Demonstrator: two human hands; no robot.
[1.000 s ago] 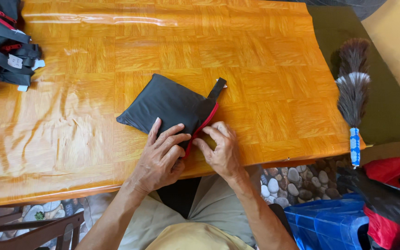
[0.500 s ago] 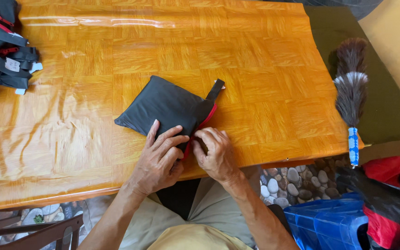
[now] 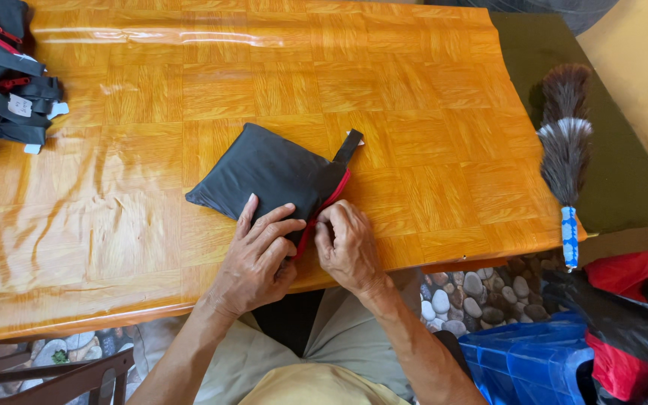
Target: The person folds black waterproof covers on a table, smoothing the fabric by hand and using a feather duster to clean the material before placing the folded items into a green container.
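Pouch point(image 3: 268, 174) lay flat near the surface's point(image 3: 414, 97) front edge, barely shifted over 1 s. Left hand point(image 3: 258, 255) pressed it flat, fingers spread, no grip. Right hand point(image 3: 348, 244) had curled closed, pinching the red trim point(image 3: 324, 210). Duster point(image 3: 566, 150) well apart.

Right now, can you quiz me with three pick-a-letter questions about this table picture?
1. Where is the feather duster?
A. right of the wooden table
B. under the pouch
C. in a hand

2. What colour is the trim on the black pouch?
A. green
B. red
C. white

3. How does the left hand lie?
A. lifted in the air
B. flat on the pouch
C. gripping the duster

Answers: 1 A, it lies past the table edge on a dark green surface. 2 B, red edging shows by the right hand. 3 B, fingers spread across the fabric.
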